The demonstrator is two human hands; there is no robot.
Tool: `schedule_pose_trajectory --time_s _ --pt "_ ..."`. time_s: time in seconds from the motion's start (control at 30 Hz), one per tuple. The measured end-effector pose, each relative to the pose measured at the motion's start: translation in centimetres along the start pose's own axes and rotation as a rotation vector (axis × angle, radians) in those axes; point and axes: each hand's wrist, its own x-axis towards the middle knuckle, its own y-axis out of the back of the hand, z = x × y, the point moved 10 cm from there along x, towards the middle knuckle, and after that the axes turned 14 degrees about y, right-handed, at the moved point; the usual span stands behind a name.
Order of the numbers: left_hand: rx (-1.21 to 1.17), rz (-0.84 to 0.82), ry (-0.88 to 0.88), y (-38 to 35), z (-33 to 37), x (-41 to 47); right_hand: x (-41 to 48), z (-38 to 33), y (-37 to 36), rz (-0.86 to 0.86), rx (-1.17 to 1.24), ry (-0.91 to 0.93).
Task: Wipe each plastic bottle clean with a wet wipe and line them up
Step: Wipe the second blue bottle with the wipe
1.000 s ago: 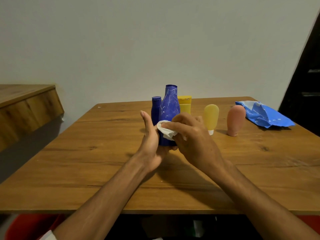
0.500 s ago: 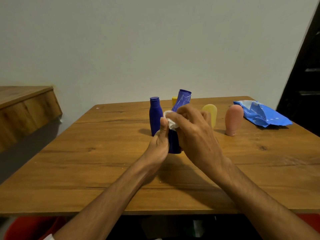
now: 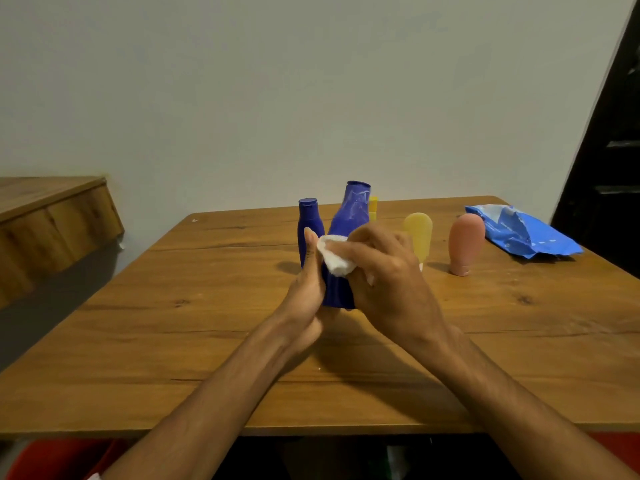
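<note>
Hands meet above the wooden table (image 3: 173, 323): the left hand (image 3: 306, 289) grips the base of a glossy, curvy blue bottle (image 3: 351, 213), and the right hand (image 3: 388, 282) pinches a crumpled white wipe (image 3: 334, 254) against its side. A smooth, rounded yellow tube (image 3: 419, 233) and pink tube (image 3: 465, 244) stand nearby.

Plain room, likely in a home.
Wooden tabletop (image 3: 207, 341) against a bare wall (image 3: 311, 98), wooden ledge (image 3: 52, 209), dark door (image 3: 609, 150).
</note>
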Motion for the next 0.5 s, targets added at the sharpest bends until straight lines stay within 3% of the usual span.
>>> schedule_pose_trajectory --time_s 0.33,0.5 --pt "-0.331 -0.112 0.137 0.8 -0.8 0.9 -0.3 -0.4 -1.3 -0.158 0.133 0.01" --pt "-0.365 -0.127 0.147 0.7 -0.6 0.9 -0.3 0.7 -0.9 -0.099 0.144 -0.087"
